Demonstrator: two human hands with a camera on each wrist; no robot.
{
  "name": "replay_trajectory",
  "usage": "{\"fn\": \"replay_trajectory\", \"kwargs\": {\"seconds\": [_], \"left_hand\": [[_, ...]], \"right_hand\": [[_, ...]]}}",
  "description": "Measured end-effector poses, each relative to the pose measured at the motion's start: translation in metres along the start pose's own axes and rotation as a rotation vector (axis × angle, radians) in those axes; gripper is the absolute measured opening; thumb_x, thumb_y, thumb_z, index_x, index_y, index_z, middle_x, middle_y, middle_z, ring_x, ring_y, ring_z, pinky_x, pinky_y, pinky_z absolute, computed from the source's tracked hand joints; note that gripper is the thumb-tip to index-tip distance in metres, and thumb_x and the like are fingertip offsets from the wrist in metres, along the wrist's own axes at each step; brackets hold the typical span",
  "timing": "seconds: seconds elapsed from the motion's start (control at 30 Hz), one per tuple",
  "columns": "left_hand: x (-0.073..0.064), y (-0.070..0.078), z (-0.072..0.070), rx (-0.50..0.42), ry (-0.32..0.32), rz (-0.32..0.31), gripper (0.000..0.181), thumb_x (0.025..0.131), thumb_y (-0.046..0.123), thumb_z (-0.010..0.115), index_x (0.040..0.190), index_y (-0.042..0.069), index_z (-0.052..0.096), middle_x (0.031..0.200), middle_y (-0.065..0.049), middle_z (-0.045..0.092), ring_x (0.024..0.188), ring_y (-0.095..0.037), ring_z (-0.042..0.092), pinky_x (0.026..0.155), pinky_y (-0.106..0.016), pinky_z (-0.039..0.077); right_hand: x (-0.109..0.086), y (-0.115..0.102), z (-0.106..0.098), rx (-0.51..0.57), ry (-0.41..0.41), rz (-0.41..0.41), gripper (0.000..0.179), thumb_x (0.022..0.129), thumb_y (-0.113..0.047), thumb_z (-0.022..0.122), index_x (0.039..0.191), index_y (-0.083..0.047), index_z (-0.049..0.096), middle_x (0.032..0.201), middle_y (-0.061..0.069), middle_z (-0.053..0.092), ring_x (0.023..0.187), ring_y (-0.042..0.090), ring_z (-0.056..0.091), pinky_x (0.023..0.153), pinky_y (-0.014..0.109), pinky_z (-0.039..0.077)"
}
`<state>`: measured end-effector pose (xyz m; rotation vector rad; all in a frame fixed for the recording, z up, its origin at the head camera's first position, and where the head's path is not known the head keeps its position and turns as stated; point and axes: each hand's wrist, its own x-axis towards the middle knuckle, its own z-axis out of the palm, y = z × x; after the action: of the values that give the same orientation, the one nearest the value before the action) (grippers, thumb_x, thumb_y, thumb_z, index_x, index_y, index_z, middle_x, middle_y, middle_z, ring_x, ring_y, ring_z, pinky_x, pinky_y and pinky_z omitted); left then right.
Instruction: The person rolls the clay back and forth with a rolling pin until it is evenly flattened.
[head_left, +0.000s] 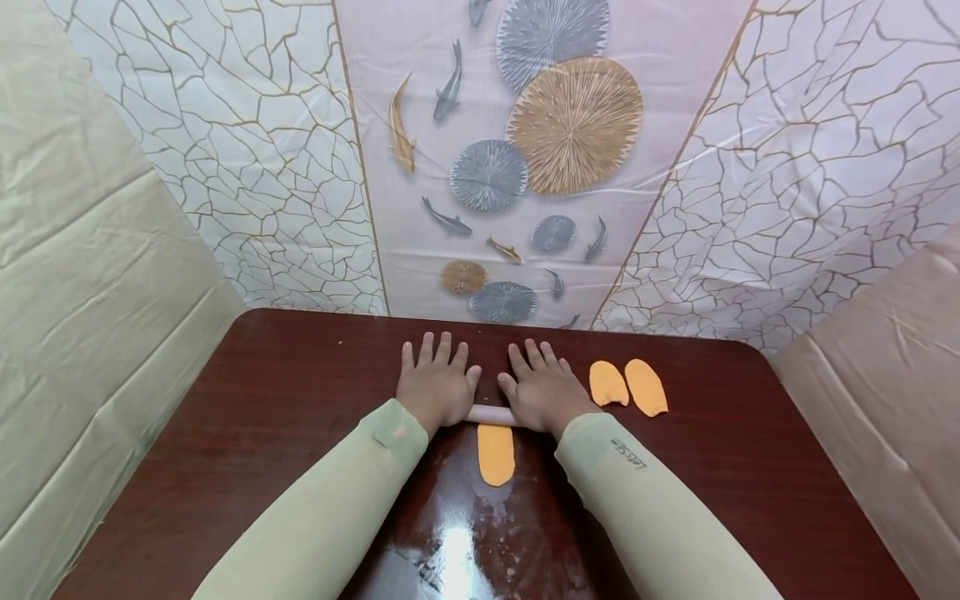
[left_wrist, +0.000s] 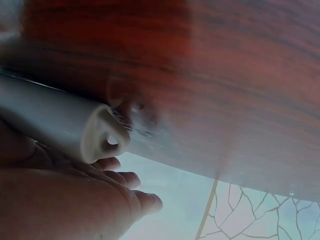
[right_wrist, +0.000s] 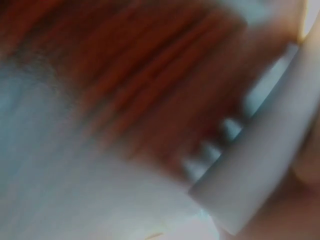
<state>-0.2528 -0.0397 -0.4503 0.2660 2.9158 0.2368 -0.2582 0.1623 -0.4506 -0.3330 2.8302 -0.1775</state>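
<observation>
A pale rolling pin (head_left: 491, 414) lies crosswise on the dark table, its middle showing between the two hands. My left hand (head_left: 435, 383) rests on its left part, fingers stretched forward past it. On the right part lies my right hand (head_left: 543, 387), also with extended fingers. A flat, elongated piece of orange dough (head_left: 496, 457) comes out from under the pin towards me; its far end is hidden. The left wrist view shows the hollow end of the rolling pin (left_wrist: 50, 117) against the palm. In the blurred right wrist view, the rolling pin (right_wrist: 265, 145) lies along the right palm.
Two flattened orange dough pieces (head_left: 647, 387) lie side by side on the table to the right of my right hand. The glossy brown table (head_left: 300, 392) ends at a patterned cloth backdrop (head_left: 292, 158). Beige cloth hangs along both sides.
</observation>
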Motion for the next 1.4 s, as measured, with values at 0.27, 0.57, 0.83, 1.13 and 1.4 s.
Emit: {"fn": "replay_trajectory", "kwargs": {"seconds": [0.27, 0.57, 0.83, 1.13, 1.4], "left_hand": [[0.002, -0.001, 0.002, -0.027, -0.02, -0.002, 0.067, 0.122, 0.053, 0.023, 0.181, 0.022, 0.026, 0.191, -0.012, 0.011, 0.178, -0.042, 0.002, 0.142, -0.067, 0.003], [-0.004, -0.002, 0.005, -0.064, -0.085, 0.015, 0.068, 0.122, 0.054, 0.023, 0.182, 0.023, 0.02, 0.191, -0.012, 0.004, 0.177, -0.042, -0.002, 0.142, -0.065, 0.005], [-0.012, -0.004, 0.011, -0.071, -0.103, 0.044, 0.069, 0.122, 0.057, 0.022, 0.182, 0.025, 0.018, 0.191, -0.01, 0.004, 0.178, -0.04, -0.002, 0.143, -0.064, 0.005], [-0.029, -0.005, 0.012, -0.042, -0.08, 0.103, 0.068, 0.121, 0.058, 0.022, 0.182, 0.028, 0.02, 0.191, -0.009, 0.006, 0.178, -0.04, 0.001, 0.142, -0.065, 0.009], [-0.046, -0.007, 0.015, -0.026, -0.059, 0.163, 0.067, 0.121, 0.06, 0.019, 0.181, 0.031, 0.024, 0.191, -0.01, 0.01, 0.178, -0.04, 0.005, 0.142, -0.065, 0.011]], "right_hand": [[0.001, 0.0, 0.001, 0.006, 0.005, -0.003, 0.073, 0.122, -0.056, 0.027, 0.183, -0.018, 0.016, 0.191, 0.015, 0.007, 0.178, 0.041, 0.002, 0.142, 0.064, 0.013], [-0.009, -0.002, 0.003, 0.049, -0.018, -0.025, 0.073, 0.122, -0.056, 0.028, 0.183, -0.018, 0.014, 0.191, 0.016, 0.006, 0.178, 0.042, 0.0, 0.142, 0.065, 0.011], [-0.021, -0.004, 0.007, 0.063, -0.005, -0.064, 0.073, 0.122, -0.055, 0.029, 0.182, -0.016, 0.014, 0.19, 0.018, 0.007, 0.177, 0.044, 0.0, 0.141, 0.066, 0.012], [-0.035, -0.003, 0.015, 0.05, 0.013, -0.107, 0.073, 0.122, -0.057, 0.026, 0.182, -0.018, 0.016, 0.19, 0.015, 0.01, 0.177, 0.044, 0.004, 0.141, 0.066, 0.015], [-0.052, -0.005, 0.016, 0.065, -0.019, -0.155, 0.071, 0.122, -0.059, 0.024, 0.182, -0.022, 0.019, 0.191, 0.013, 0.009, 0.178, 0.041, 0.003, 0.141, 0.066, 0.015]]}}
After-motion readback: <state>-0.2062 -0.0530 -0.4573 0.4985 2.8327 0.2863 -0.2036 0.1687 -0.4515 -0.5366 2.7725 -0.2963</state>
